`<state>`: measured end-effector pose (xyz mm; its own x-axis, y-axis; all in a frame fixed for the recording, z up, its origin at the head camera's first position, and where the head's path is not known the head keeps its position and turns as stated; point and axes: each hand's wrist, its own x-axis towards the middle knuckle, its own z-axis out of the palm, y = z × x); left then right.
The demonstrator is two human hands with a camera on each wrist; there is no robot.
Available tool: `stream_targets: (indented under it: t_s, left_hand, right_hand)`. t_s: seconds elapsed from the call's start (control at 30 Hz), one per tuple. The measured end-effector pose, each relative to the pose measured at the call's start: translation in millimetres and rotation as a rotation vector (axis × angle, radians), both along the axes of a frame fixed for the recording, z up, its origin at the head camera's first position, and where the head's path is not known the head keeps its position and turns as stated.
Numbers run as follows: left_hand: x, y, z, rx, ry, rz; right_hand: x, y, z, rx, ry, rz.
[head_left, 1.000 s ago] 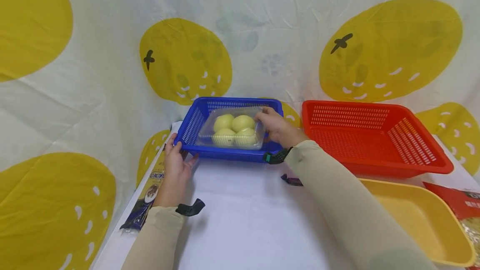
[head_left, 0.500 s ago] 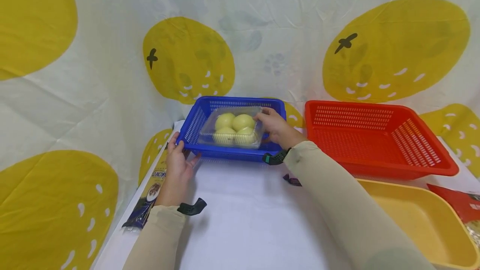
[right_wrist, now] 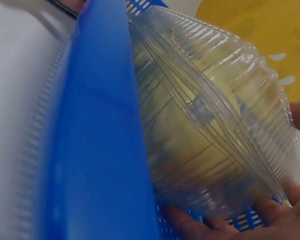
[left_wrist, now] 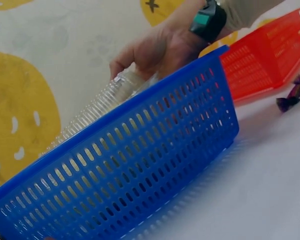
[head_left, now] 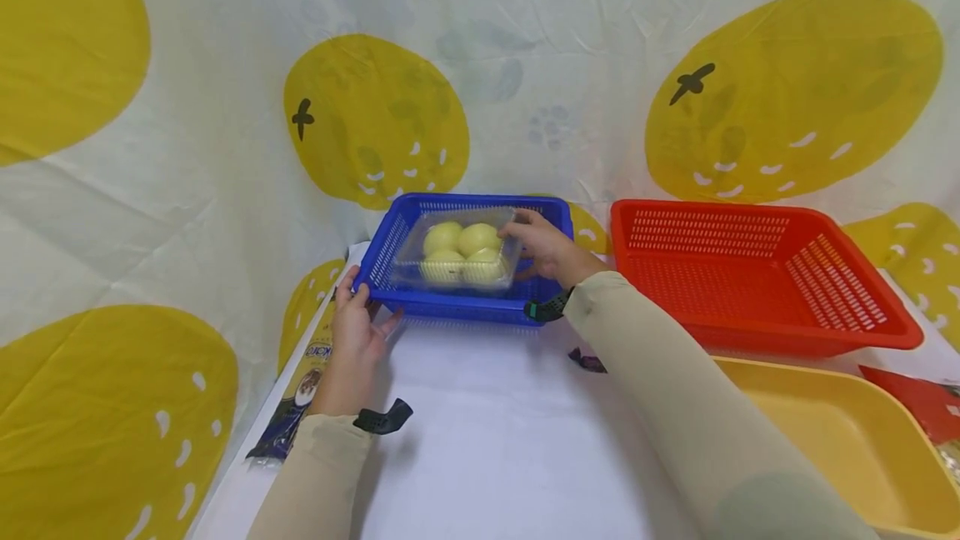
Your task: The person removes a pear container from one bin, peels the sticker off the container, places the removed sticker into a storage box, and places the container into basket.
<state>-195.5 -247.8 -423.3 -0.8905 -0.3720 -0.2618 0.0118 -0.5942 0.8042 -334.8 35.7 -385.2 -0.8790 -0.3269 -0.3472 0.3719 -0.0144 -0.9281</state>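
A clear plastic clamshell box sits inside the blue plastic basket. Several pale yellow round fruits show through its lid; their exact kind is unclear. My right hand grips the right end of the box, fingers below and thumb above in the right wrist view. At the basket's front left corner, my left hand holds the rim, fingertips over the edge and thumb at the front wall. The basket wall hides most of the box in the left wrist view, where its ribbed edge shows above the rim.
A red basket stands at the right, a yellow tub in front of it. A dark wrapped piece lies near the blue basket. A long packet lies by the left forearm, a red packet far right. Printed cloth hangs behind.
The box has shifted slightly left and up within the blue basket, with my right hand on it. My left hand stays at the basket's corner.
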Motion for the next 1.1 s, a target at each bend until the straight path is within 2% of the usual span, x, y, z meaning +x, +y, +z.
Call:
stream_targets:
  t_s: [0.23, 0.47, 0.63, 1.1]
  left_hand:
    - [2.7, 1.6, -3.7, -0.023, -0.011, -0.04]
    - [-1.5, 1.7, -1.2, -0.045, 0.0, -0.066]
    - [-0.3, -0.9, -0.4, -0.052, -0.01, -0.067]
    - [0.3, -4.9, -2.8, -0.087, -0.005, -0.074]
  right_hand:
    - [-2.9, 1.3, -4.3, -0.044, 0.013, 0.02]
    - [-7.0, 2.2, -10.2, -0.084, 0.06, 0.004]
    - [-8.1, -1.3, -14.0, -0.101, 0.082, 0.004]
    - [-12.2, -11.5, -13.7, -0.087, 0.031, 0.037]
